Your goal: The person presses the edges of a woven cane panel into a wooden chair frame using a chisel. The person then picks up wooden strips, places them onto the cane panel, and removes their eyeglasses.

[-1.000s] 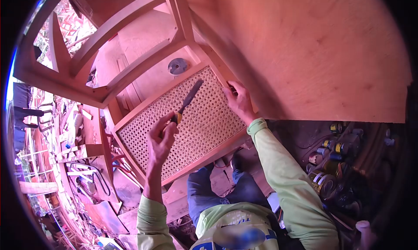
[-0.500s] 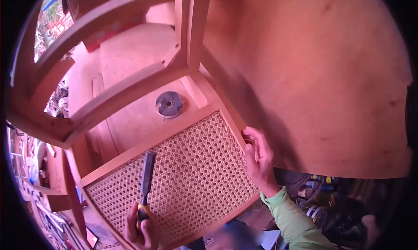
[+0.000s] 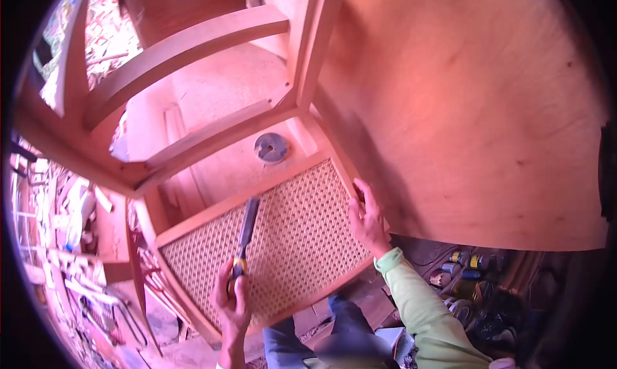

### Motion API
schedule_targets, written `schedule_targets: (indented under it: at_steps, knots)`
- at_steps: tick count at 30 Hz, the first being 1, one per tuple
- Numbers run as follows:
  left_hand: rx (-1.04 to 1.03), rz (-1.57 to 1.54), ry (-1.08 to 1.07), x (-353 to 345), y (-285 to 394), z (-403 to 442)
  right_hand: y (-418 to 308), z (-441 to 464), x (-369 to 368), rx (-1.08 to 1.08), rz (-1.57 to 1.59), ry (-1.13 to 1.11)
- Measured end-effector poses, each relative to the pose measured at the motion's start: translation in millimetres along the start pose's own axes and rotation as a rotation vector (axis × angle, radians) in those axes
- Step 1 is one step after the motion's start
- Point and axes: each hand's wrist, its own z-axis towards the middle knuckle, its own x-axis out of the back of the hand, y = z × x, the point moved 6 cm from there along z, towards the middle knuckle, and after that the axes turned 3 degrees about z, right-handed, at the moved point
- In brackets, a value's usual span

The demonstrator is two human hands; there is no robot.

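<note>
A wooden chair frame [image 3: 193, 143] has a woven cane panel [image 3: 302, 221] in its seat. My left hand [image 3: 232, 298] is wrapped round the yellow and black handle of a chisel [image 3: 248, 222], whose dark flat blade points up over the cane near the seat's back edge. On the right side rail of the seat rests my right hand [image 3: 369, 220], its thumb over the cane side and its fingers over the outer edge, gripping the rail. A round grey disc [image 3: 270, 148] lies on a wooden surface behind the seat.
A large wooden panel [image 3: 463, 112] stands along the right of the chair. Cans [image 3: 477, 262] and dark clutter fill the floor at lower right. Wood pieces [image 3: 103, 240] and scraps lie at the left. My legs [image 3: 289, 343] are below the seat.
The view has shifted, and the chair sits lower than a second ago. The chisel has swung from leaning right to nearly upright. My right hand has stayed on the side rail.
</note>
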Motion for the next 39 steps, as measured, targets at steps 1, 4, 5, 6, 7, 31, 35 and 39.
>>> schedule_targets:
  at_steps: [1, 4, 5, 6, 7, 31, 35, 39]
  knots:
    - [0.01, -0.051, 0.037, -2.1, -0.5, -5.3, -4.5, -4.0, 0.7, 0.002, -0.029, -0.01]
    - [-0.084, 0.104, 0.072, -5.7, 25.5, -14.2, -7.6, -4.9, -8.5, 0.223, -0.119, 0.013]
    - [-0.067, 0.038, 0.095, -6.3, 13.3, -22.4, -19.0, -7.7, -13.8, 0.307, -0.173, -0.014]
    - [0.019, 0.025, 0.103, -6.1, 18.1, -38.2, -31.9, -9.8, -15.9, 0.389, -0.239, -0.034]
    - [0.096, 0.005, 0.108, -8.6, 23.4, -49.6, -46.3, -8.9, -16.4, 0.476, -0.311, -0.046]
    - [-0.105, 0.397, -0.04, -78.1, 67.9, 11.7, -18.0, -1.4, -34.8, 0.418, -0.362, -0.048]
    - [0.104, 0.365, 0.044, -28.4, 65.2, -13.7, -17.1, -2.4, -29.6, 0.416, -0.335, -0.05]
    - [0.087, 0.303, 0.331, 39.9, 48.7, -53.0, -15.0, -1.8, -26.3, 0.409, -0.267, -0.067]
